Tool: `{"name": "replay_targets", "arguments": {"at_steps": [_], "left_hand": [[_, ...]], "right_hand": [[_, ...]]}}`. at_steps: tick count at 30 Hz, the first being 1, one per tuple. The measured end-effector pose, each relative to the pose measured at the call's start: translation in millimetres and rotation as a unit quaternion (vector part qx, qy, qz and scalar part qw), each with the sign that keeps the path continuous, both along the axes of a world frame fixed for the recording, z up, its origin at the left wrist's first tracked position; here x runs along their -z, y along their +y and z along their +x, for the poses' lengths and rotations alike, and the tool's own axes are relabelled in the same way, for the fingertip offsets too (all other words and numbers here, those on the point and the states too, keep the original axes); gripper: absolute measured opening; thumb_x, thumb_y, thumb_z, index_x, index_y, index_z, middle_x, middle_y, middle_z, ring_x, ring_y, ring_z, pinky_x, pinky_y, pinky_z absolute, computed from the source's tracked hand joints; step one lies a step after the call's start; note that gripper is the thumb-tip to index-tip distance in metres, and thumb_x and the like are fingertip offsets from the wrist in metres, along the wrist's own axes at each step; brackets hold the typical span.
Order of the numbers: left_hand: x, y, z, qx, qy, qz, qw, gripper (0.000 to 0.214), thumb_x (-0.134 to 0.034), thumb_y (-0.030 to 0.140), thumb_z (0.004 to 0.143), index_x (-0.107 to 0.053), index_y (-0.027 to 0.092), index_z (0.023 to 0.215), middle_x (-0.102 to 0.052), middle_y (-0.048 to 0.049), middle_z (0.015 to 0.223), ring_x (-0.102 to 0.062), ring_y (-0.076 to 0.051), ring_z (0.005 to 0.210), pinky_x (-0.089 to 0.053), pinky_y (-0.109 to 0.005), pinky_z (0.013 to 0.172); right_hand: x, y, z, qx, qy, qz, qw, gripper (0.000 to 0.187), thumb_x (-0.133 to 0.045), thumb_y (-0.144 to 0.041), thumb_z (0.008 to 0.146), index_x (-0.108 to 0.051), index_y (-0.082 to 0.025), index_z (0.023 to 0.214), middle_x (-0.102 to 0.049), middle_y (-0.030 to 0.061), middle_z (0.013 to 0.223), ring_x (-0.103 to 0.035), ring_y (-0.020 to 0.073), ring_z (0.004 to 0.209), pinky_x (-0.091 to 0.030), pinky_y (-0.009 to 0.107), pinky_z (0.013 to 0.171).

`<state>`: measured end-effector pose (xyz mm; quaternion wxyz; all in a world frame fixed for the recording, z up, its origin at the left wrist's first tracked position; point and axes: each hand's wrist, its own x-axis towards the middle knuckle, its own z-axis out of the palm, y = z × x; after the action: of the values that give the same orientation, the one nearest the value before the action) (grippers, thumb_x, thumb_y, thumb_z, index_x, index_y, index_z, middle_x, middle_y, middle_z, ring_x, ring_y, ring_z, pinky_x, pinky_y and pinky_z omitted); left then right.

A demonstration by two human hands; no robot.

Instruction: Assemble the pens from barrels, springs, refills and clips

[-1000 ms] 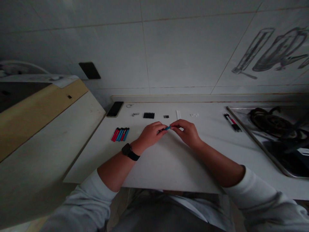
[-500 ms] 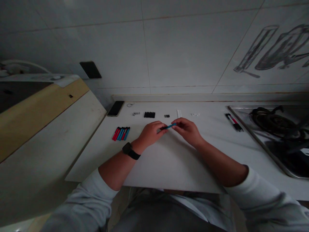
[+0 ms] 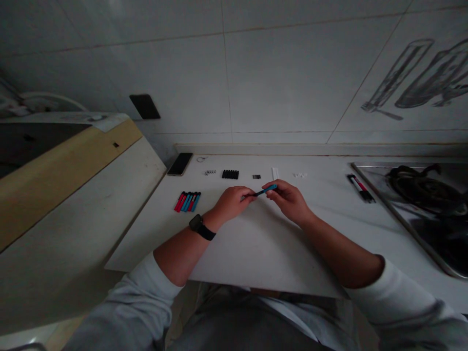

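Between my two hands, above the white counter, is a slim pen with a blue barrel and a dark end. My left hand pinches the dark end between thumb and fingers. On the blue end, my right hand closes with thumb and index finger. Just beyond the hands lie a row of black cylinders, a few small dark pieces, white strips and tiny white bits. Left of my left hand, several red and blue pen barrels with black ends lie side by side.
Small springs and a thin ring lie at the back, near a phone. Long pens lie beside the gas stove on the right. A pale panel stands along the left edge; a tiled wall rises behind.
My right hand has shifted slightly and more of the pen's blue end shows. The whole view has moved a little, so things appear slightly further right.
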<state>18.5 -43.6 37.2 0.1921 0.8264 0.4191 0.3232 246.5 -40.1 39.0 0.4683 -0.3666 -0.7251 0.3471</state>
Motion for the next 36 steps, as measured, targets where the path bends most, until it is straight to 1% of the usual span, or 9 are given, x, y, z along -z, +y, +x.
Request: {"name": "replay_targets", "arguments": {"at_steps": [6, 14, 16, 19, 21, 24, 29, 32, 36], "left_hand": [[-1.5, -1, 0, -0.014, -0.002, 0.007, 1.000, 0.009, -0.071, 0.025, 0.094, -0.079, 0.022, 0.092, -0.079, -0.0027, 0.090, -0.072, -0.018, 0.084, -0.051, -0.029, 0.075], [-3.7, -7, 5, -0.005, -0.036, -0.014, 0.999, 0.007, -0.074, 0.026, 0.091, -0.079, 0.021, 0.090, -0.079, -0.0032, 0.089, -0.072, -0.017, 0.081, -0.052, -0.029, 0.074], [-3.6, -9, 8, -0.001, -0.019, -0.018, 1.000, 0.007, -0.074, 0.026, 0.091, -0.079, 0.021, 0.090, -0.079, -0.0033, 0.087, -0.071, -0.017, 0.078, -0.052, -0.029, 0.072], [-6.4, -5, 2, 0.002, 0.030, -0.013, 0.999, 0.015, -0.078, 0.033, 0.088, -0.078, 0.021, 0.098, -0.079, -0.0041, 0.091, -0.070, -0.017, 0.074, -0.051, -0.029, 0.069], [-13.5, 3, -13, -0.021, 0.059, 0.004, 0.998, 0.024, -0.079, 0.035, 0.087, -0.077, 0.022, 0.107, -0.078, -0.0048, 0.099, -0.069, -0.017, 0.075, -0.052, -0.030, 0.071], [-33.0, 24, -50, -0.111, 0.096, 0.034, 0.989, 0.020, -0.072, 0.029, 0.091, -0.075, 0.022, 0.110, -0.077, -0.0049, 0.102, -0.068, -0.018, 0.081, -0.052, -0.031, 0.077], [-58.8, 64, -122, -0.248, 0.201, 0.057, 0.946, 0.021, -0.067, 0.026, 0.093, -0.076, 0.018, 0.111, -0.075, -0.0084, 0.108, -0.065, -0.021, 0.088, -0.049, -0.034, 0.085], [-54.6, 81, -152, -0.252, 0.259, 0.039, 0.932, 0.023, -0.066, 0.027, 0.094, -0.076, 0.019, 0.112, -0.074, -0.0088, 0.110, -0.063, -0.021, 0.091, -0.047, -0.033, 0.086], [-35.4, 95, -169, -0.217, 0.303, 0.016, 0.928, 0.022, -0.068, 0.026, 0.090, -0.077, 0.020, 0.109, -0.073, -0.0085, 0.111, -0.062, -0.023, 0.099, -0.045, -0.033, 0.090]], "right_hand": [[3.1, -2, -6, 0.022, 0.037, -0.020, 0.999, 0.024, -0.071, -0.043, 0.090, -0.073, -0.021, 0.099, -0.071, 0.0036, 0.086, -0.063, 0.0168, 0.075, -0.050, 0.031, 0.069], [-2.1, -3, -6, -0.002, 0.014, 0.009, 1.000, 0.023, -0.069, -0.044, 0.092, -0.075, -0.024, 0.103, -0.070, 0.0057, 0.094, -0.066, 0.0188, 0.086, -0.054, 0.034, 0.079], [-2.6, -2, -5, -0.014, 0.012, 0.012, 1.000, 0.023, -0.070, -0.045, 0.092, -0.075, -0.024, 0.101, -0.070, 0.0053, 0.093, -0.066, 0.0190, 0.087, -0.055, 0.035, 0.080], [-2.1, -1, -4, -0.022, 0.045, -0.030, 0.998, 0.027, -0.068, -0.050, 0.092, -0.071, -0.023, 0.098, -0.069, 0.0045, 0.090, -0.067, 0.0182, 0.083, -0.057, 0.036, 0.079], [-0.1, 1, -2, -0.020, 0.076, -0.058, 0.995, 0.030, -0.066, -0.053, 0.094, -0.068, -0.023, 0.099, -0.070, 0.0054, 0.094, -0.068, 0.0184, 0.084, -0.058, 0.037, 0.080], [5.4, 6, 0, -0.003, 0.106, -0.063, 0.992, 0.034, -0.065, -0.057, 0.094, -0.065, -0.023, 0.099, -0.071, 0.0063, 0.097, -0.068, 0.0190, 0.088, -0.058, 0.039, 0.085], [13.2, 12, 2, 0.014, 0.114, -0.068, 0.991, 0.037, -0.061, -0.058, 0.095, -0.064, -0.023, 0.107, -0.067, 0.0029, 0.088, -0.065, 0.0171, 0.080, -0.056, 0.036, 0.079], [14.7, 13, 2, 0.010, 0.102, -0.069, 0.992, 0.037, -0.060, -0.057, 0.096, -0.064, -0.022, 0.109, -0.065, 0.0018, 0.085, -0.063, 0.0162, 0.075, -0.055, 0.034, 0.073], [17.7, 14, 4, 0.011, 0.091, -0.071, 0.993, 0.038, -0.058, -0.056, 0.096, -0.064, -0.022, 0.110, -0.064, 0.0022, 0.086, -0.062, 0.0162, 0.075, -0.054, 0.033, 0.071]]}}
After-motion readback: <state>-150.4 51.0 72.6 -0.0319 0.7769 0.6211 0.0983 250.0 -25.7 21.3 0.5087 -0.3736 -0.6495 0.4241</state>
